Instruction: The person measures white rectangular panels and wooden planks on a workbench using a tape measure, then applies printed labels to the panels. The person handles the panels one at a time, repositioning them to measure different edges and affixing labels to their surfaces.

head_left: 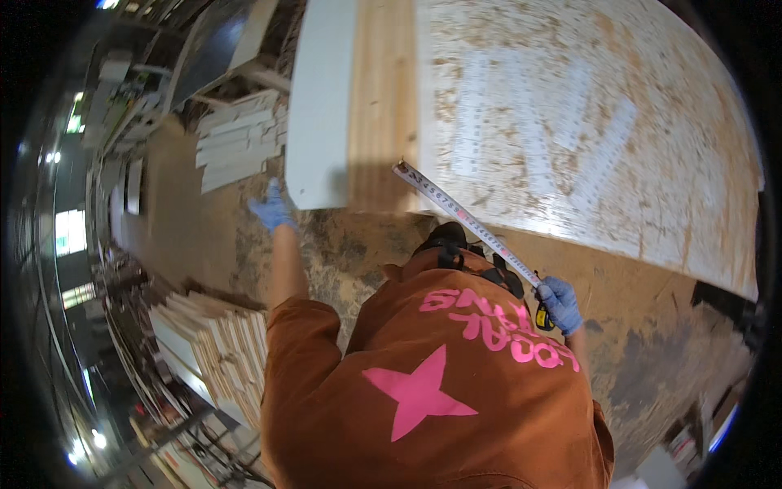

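Observation:
My right hand [560,306], in a blue glove, is closed around a black and yellow tape measure [544,316]. Its metal blade [472,222] runs out up and to the left, and the free end lies over the right edge of a bare wooden plank [381,106]. Whether the tip touches the wood I cannot tell. A white board [322,114] lies along the plank's left side. My left hand [273,208], gloved in blue too, is held out with fingers spread, just left of the white board's near corner and holding nothing.
A large worn worktop [692,163] with several printed paper strips [528,122] spreads across the upper right. Pale boards [240,138] are stacked at far left, and more panels [216,350] stand at lower left. The dusty floor [635,326] shows between.

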The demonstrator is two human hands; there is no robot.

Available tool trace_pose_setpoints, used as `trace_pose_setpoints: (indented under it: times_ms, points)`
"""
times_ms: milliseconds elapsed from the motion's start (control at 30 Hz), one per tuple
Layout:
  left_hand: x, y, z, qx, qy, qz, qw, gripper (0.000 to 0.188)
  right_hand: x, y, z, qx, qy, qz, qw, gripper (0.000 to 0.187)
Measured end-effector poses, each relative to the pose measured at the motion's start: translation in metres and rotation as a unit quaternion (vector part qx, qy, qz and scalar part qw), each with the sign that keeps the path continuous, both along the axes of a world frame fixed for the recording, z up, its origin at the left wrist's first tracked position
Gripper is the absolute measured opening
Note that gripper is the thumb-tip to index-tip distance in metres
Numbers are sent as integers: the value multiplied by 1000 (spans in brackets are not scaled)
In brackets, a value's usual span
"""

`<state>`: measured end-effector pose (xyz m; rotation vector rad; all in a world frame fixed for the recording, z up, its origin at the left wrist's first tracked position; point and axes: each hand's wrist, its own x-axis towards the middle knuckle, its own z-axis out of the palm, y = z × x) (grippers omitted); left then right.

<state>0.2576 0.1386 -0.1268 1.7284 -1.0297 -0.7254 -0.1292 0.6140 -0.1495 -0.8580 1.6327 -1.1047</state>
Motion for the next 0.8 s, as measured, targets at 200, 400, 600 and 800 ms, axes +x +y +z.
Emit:
trace_pose_setpoints:
  times_ms: [200,400,600,800]
  points:
    - [51,58,-101,174,355,-83,915,80,62,-32,35,4,-1,69,998,30]
    - [-41,61,-76,278,521,-24,806,51,141,-50,16,64,-22,25,997,35]
    - [-38,50,-76,276,527,-92,798,60,211,-57,4,85,10,7,996,34]
    - [-25,50,-70,331,518,-158,773,78,247,-56,7,91,-3,-27,995,33]
